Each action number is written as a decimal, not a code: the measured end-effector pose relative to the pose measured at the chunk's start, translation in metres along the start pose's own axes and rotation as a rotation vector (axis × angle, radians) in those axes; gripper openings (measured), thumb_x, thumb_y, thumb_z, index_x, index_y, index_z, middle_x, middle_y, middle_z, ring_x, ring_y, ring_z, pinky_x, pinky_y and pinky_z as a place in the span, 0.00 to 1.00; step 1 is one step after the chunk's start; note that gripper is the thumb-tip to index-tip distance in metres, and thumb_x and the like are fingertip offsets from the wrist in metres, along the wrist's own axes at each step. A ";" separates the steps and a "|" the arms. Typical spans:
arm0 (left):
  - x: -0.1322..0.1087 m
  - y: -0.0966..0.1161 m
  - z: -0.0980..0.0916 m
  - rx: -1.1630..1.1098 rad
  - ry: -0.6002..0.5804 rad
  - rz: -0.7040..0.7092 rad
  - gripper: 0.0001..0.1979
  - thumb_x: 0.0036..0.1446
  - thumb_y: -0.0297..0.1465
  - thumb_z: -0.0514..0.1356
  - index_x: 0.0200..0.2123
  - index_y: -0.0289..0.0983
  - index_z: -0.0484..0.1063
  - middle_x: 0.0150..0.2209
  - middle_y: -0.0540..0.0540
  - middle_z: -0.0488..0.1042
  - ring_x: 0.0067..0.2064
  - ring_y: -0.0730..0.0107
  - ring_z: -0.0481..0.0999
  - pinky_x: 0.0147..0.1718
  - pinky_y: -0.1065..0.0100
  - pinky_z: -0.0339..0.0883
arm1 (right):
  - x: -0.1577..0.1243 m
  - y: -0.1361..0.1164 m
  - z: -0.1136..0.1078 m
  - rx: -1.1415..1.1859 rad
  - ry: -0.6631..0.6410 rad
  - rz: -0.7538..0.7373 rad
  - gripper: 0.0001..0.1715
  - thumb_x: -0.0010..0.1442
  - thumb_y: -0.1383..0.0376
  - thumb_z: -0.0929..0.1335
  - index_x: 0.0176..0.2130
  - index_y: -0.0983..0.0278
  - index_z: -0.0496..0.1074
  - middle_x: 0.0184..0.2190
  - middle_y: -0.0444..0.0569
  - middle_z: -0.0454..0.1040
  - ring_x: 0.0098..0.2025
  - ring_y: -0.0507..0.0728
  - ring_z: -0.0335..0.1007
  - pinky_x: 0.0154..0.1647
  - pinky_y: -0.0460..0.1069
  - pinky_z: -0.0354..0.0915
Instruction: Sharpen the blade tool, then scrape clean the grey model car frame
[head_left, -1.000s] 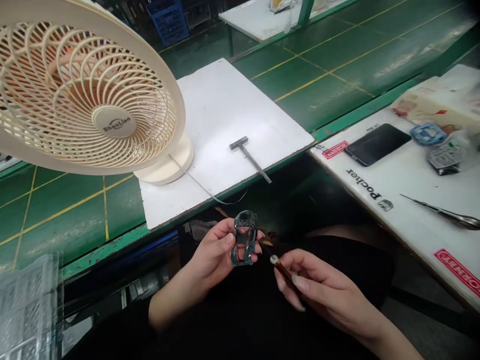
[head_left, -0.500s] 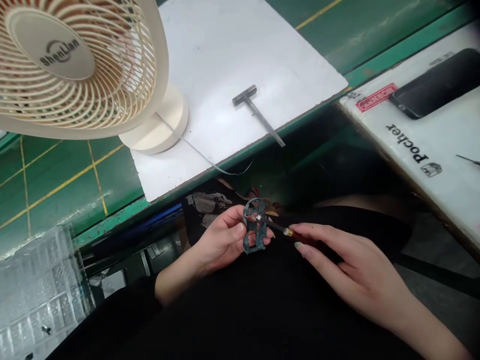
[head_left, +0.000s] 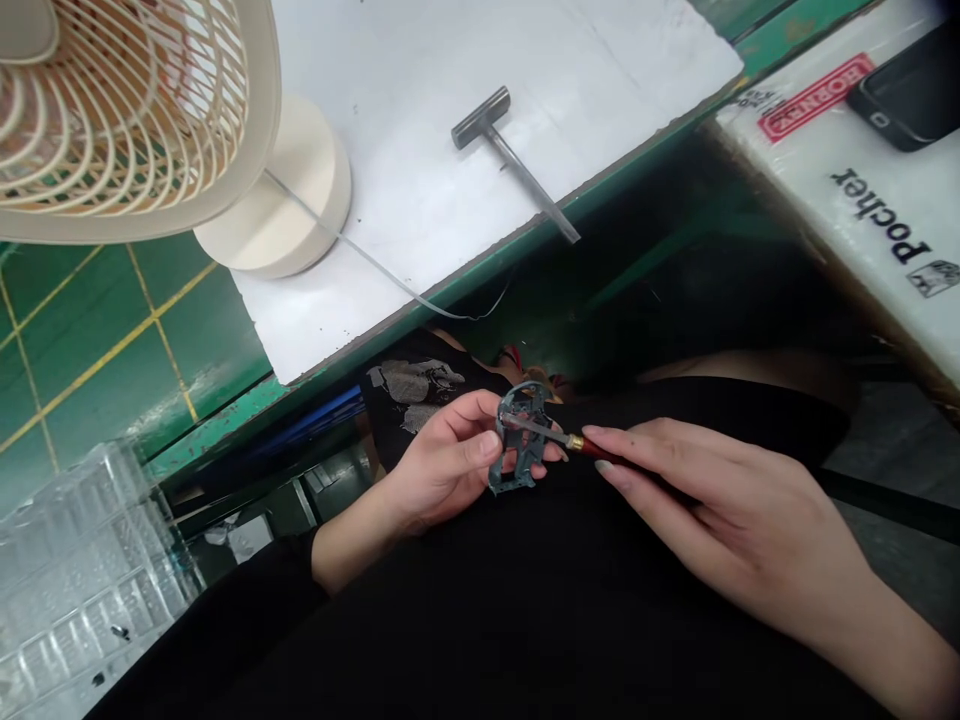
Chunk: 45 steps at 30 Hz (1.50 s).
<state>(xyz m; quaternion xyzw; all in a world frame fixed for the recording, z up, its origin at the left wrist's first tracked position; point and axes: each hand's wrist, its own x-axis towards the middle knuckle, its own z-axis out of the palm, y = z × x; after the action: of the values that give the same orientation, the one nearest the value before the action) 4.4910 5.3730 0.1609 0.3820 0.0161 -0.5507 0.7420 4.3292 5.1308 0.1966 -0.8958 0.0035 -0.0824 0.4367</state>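
1. Currently my left hand (head_left: 442, 475) is closed, pinching one dark grey frame (head_left: 517, 440) in front of my chest.
2. My right hand (head_left: 720, 500) grips one red-handled screwdriver (head_left: 592, 448), its shaft across the frame.
3. Beyond the hands: one T-handle tool (head_left: 517, 165) on one white board (head_left: 600, 80), one desk fan (head_left: 127, 110) at the board's left, one clear plastic tray (head_left: 82, 590), one phone (head_left: 904, 95).

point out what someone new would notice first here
The big cream fan fills the top left corner, its round base standing on a white board. At bottom centre, the left hand holds a small grey frame, while the right hand holds a red-handled tool with its thin metal shaft over the frame.
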 end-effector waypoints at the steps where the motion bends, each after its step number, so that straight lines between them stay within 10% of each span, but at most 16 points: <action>1: 0.000 0.001 0.000 0.001 -0.007 -0.001 0.21 0.67 0.42 0.85 0.52 0.36 0.86 0.56 0.36 0.93 0.52 0.50 0.97 0.52 0.57 0.91 | 0.000 0.000 0.000 0.003 -0.001 -0.002 0.19 0.86 0.67 0.72 0.69 0.55 0.82 0.48 0.46 0.91 0.42 0.56 0.92 0.46 0.46 0.86; 9: -0.003 0.006 0.002 0.028 -0.067 -0.006 0.24 0.72 0.39 0.82 0.67 0.45 0.89 0.57 0.37 0.93 0.53 0.51 0.97 0.55 0.55 0.91 | -0.001 -0.002 -0.005 -0.008 -0.025 0.010 0.20 0.86 0.66 0.71 0.71 0.51 0.82 0.49 0.47 0.91 0.41 0.57 0.92 0.44 0.48 0.87; 38: -0.028 -0.012 0.001 0.235 0.050 0.022 0.24 0.76 0.42 0.77 0.72 0.52 0.88 0.62 0.37 0.93 0.54 0.50 0.94 0.61 0.50 0.86 | -0.034 -0.004 0.021 0.094 -0.102 0.209 0.17 0.89 0.52 0.70 0.68 0.48 0.85 0.57 0.44 0.95 0.51 0.63 0.98 0.58 0.51 0.92; 45: -0.027 -0.010 -0.006 0.114 -0.015 -0.063 0.23 0.78 0.41 0.75 0.72 0.48 0.88 0.61 0.33 0.93 0.52 0.45 0.96 0.58 0.47 0.88 | -0.024 0.000 0.019 0.191 -0.121 0.201 0.16 0.87 0.58 0.72 0.68 0.44 0.84 0.56 0.41 0.95 0.50 0.63 0.98 0.48 0.50 0.93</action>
<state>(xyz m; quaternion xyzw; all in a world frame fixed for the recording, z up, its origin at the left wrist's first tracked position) 4.4742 5.3978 0.1628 0.4189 -0.0088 -0.5766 0.7014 4.3087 5.1477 0.1818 -0.8488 0.0590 0.0157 0.5252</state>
